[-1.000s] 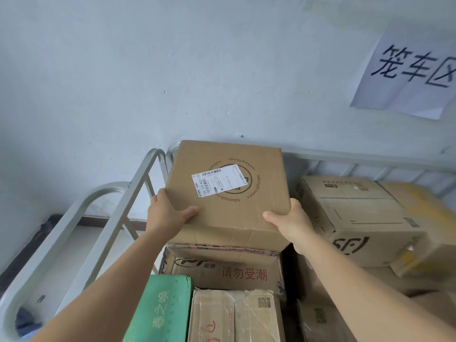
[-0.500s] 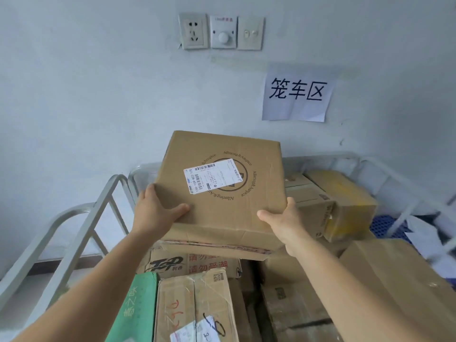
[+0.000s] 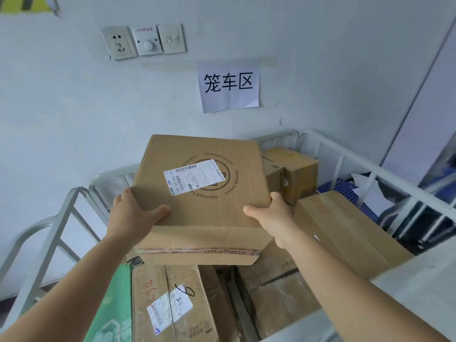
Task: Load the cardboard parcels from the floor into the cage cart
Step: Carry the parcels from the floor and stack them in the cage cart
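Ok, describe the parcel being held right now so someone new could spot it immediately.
Find the paper sign on the wall, then look straight below it, above the cage cart. The held parcel sits between the left hand and right hand. Unlike its neighbours, it carries a circular printed logo under a tilted white barcode label.

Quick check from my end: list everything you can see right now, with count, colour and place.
Held parcel: one, brown, white label, above the stack.
Cage cart: one, grey rails around the load.
Stacked parcels: several, brown, inside the cart, e.g. long box, taped box.
Green carton: one, lower left in the cart.
Paper sign: one, white, on the wall.
Socket and switch plates: three, white, upper wall.
Left hand: grips the parcel's left edge.
Right hand: grips its right edge.
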{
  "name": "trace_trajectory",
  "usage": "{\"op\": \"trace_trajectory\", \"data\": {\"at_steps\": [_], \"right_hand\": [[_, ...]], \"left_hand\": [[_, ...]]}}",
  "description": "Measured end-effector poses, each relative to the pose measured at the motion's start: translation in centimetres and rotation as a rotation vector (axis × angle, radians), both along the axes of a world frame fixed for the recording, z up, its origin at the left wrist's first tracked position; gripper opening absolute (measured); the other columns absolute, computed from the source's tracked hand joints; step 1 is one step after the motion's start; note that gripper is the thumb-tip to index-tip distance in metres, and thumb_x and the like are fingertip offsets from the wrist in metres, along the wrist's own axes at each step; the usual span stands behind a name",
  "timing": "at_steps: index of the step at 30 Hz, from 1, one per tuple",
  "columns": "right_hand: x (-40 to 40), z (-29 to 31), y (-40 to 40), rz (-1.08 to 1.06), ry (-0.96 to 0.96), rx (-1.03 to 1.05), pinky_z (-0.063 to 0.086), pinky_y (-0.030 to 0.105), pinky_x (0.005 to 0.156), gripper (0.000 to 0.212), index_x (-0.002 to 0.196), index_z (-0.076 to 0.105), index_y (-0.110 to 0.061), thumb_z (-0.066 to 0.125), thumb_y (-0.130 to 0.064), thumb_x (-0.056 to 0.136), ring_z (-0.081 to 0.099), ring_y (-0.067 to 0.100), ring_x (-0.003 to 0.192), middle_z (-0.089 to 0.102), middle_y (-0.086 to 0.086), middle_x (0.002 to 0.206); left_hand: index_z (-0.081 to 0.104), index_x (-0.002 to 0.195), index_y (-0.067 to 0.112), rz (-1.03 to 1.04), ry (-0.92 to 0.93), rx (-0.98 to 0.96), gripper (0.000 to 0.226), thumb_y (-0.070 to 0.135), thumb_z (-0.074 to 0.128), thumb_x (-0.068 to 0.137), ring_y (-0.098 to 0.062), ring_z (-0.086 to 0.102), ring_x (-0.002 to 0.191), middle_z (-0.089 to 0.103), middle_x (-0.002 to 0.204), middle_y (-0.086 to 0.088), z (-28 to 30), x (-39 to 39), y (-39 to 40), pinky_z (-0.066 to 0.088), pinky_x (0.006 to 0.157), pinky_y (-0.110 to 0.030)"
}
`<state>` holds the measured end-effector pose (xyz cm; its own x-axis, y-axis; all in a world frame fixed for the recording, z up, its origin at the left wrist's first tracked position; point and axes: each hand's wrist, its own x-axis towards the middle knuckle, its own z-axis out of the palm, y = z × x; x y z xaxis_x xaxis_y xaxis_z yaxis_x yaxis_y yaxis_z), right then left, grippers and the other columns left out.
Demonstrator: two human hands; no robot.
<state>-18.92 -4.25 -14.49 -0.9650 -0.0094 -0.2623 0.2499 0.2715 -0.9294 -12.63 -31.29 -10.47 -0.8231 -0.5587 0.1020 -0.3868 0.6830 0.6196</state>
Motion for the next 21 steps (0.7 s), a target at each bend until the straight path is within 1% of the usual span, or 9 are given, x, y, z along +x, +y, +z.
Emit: {"op": "trace_trajectory", "data": {"at_steps": [2,3,7,9,11,13,15,18,21], "right_hand": [[0.8,0.0,0.9,-0.035,-0.001,0.025,0.043,0.033,0.085,0.072,0.138,0.037,-0.013,0.077,-0.031,0.081,0.052,0.019,0.108,0.052,0.002,0.131],[1.2,0.1,1.3,-0.059,0.000,0.053,0.044,0.035,0.088,0.076,0.141,0.037,-0.012,0.077,-0.034,0.081,0.053,0.021,0.112,0.053,0.003,0.133],[2.5,-0.3,3.0,-0.131,-0.045,0.100,0.047,0.037,0.086,0.065,0.129,0.045,-0.013,0.079,-0.035,0.078,0.056,0.025,0.110,0.058,0.004,0.122],[3.3,-0.5,3.8,-0.175,-0.071,0.121,0.048,0.037,0.085,0.061,0.123,0.048,-0.012,0.080,-0.034,0.077,0.058,0.025,0.106,0.060,0.005,0.118],[4.2,-0.7,4.3,-0.218,-0.102,0.132,0.050,0.040,0.090,0.061,0.122,0.047,-0.011,0.081,-0.033,0.076,0.058,0.026,0.106,0.061,0.005,0.116],[5.1,-1.1,4.7,-0.247,-0.145,0.149,0.050,0.045,0.094,0.063,0.124,0.044,-0.012,0.081,-0.032,0.076,0.057,0.027,0.107,0.059,0.005,0.116],[5.8,-1.5,4.9,-0.277,-0.173,0.158,0.049,0.042,0.093,0.061,0.124,0.043,-0.011,0.080,-0.029,0.078,0.055,0.026,0.103,0.058,0.006,0.116],[6.5,-2.1,5.1,-0.330,-0.210,0.168,0.048,0.040,0.087,0.057,0.121,0.043,-0.011,0.079,-0.028,0.079,0.055,0.025,0.098,0.057,0.004,0.109],[6.7,-2.8,5.6,-0.387,-0.243,0.169,0.052,0.045,0.090,0.053,0.110,0.047,-0.014,0.080,-0.035,0.075,0.061,0.028,0.096,0.061,0.004,0.103]], "left_hand": [[0.045,0.131,0.005,-0.023,-0.017,-0.001,0.079,0.040,0.082,0.071,-0.032,0.053,0.107,0.050,0.124,-0.014,0.0,0.3,0.7,0.046,0.086,-0.041],[0.046,0.129,0.005,-0.039,-0.025,0.003,0.077,0.040,0.082,0.071,-0.031,0.054,0.105,0.050,0.123,-0.013,-0.1,0.4,1.1,0.046,0.084,-0.039],[0.046,0.128,0.006,-0.113,-0.067,0.059,0.077,0.044,0.081,0.070,-0.030,0.053,0.109,0.050,0.123,-0.010,-1.2,0.2,2.6,0.048,0.087,-0.040],[0.046,0.126,0.006,-0.155,-0.095,0.077,0.075,0.044,0.080,0.071,-0.030,0.053,0.110,0.050,0.124,-0.010,-2.0,0.0,3.3,0.047,0.082,-0.038],[0.045,0.128,0.006,-0.192,-0.136,0.097,0.076,0.046,0.079,0.073,-0.029,0.052,0.112,0.048,0.126,-0.010,-2.8,-0.3,3.8,0.044,0.080,-0.035],[0.045,0.129,0.007,-0.226,-0.171,0.123,0.079,0.048,0.079,0.072,-0.028,0.050,0.116,0.047,0.129,-0.009,-3.8,-0.5,4.1,0.046,0.087,-0.038],[0.046,0.129,0.006,-0.262,-0.202,0.139,0.081,0.049,0.080,0.070,-0.029,0.049,0.118,0.047,0.129,-0.011,-4.7,-0.9,4.4,0.045,0.095,-0.042],[0.045,0.130,0.005,-0.324,-0.240,0.131,0.080,0.050,0.078,0.072,-0.028,0.049,0.116,0.048,0.128,-0.011,-5.4,-1.9,4.8,0.047,0.093,-0.040],[0.048,0.127,0.006,-0.420,-0.289,0.082,0.074,0.051,0.075,0.074,-0.028,0.052,0.114,0.053,0.124,-0.012,-5.3,-3.6,5.5,0.049,0.092,-0.039]]}}
